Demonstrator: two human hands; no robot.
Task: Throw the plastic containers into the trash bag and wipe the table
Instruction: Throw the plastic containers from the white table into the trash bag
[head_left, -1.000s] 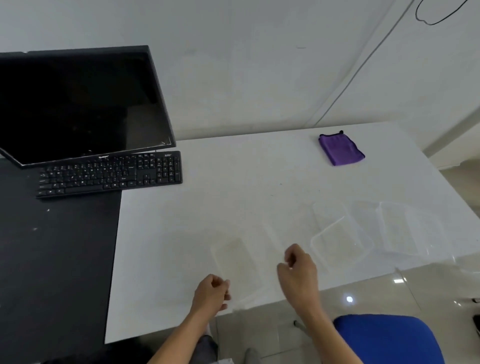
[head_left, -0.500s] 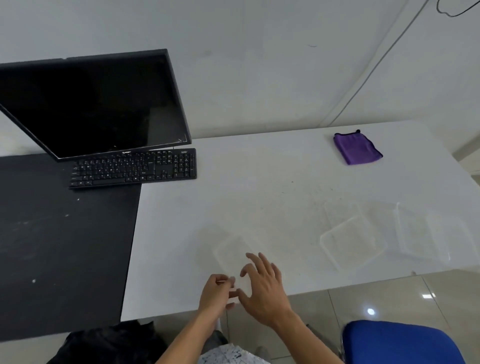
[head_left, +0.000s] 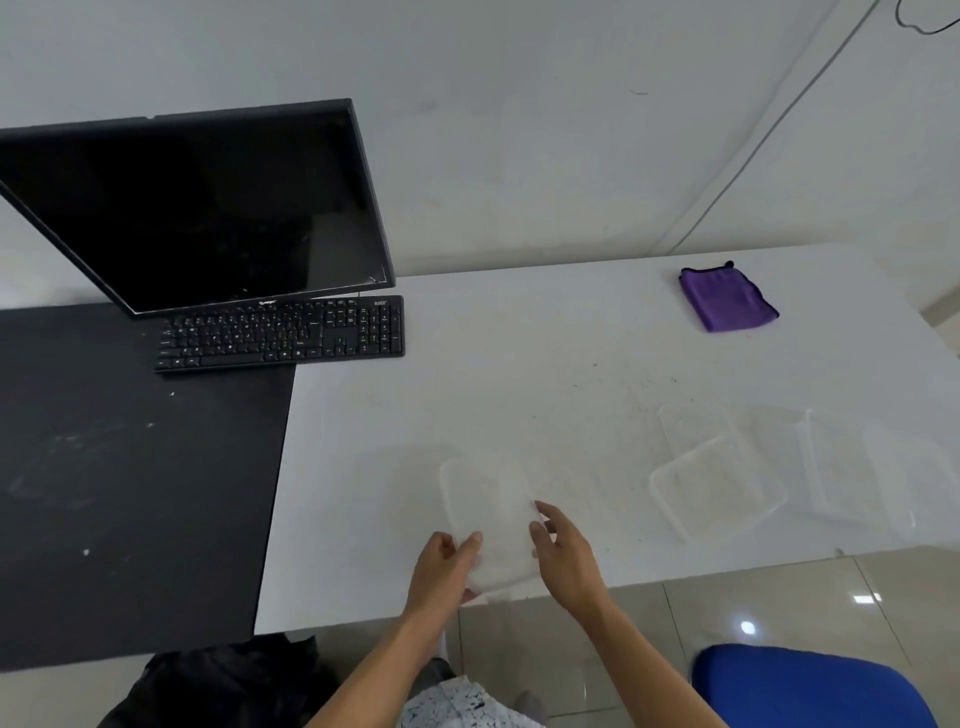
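Fingers (head_left: 470, 543) of both my hands grasp one clear plastic container (head_left: 488, 493).
Left hand (head_left: 441, 566) and right hand (head_left: 563, 551) pinch opposite sides, presumably to lift it off the white table (head_left: 519, 364) beneath them.

purple cloth (head_left: 727, 299), black keyboard (head_left: 283, 332)
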